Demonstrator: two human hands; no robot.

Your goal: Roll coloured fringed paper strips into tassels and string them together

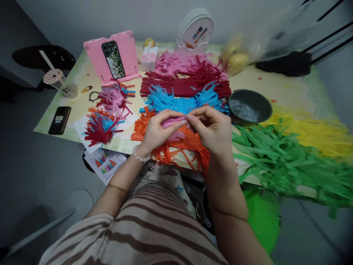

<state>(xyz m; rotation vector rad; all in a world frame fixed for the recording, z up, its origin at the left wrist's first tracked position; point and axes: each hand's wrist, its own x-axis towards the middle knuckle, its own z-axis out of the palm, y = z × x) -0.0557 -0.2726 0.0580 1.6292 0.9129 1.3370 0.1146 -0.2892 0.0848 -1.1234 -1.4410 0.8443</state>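
Observation:
Both my hands meet above the near edge of the table over a heap of orange fringed paper. My left hand and my right hand pinch the two ends of a small pink paper strip between fingertips. Just beyond my hands lie blue fringed paper, dark red fringed paper and pink fringed paper.
A dark bowl sits right of my hands, with green and yellow fringed paper further right. On the left are finished tassels, a black phone, a pink stand holding a phone, a cup and printed sheets.

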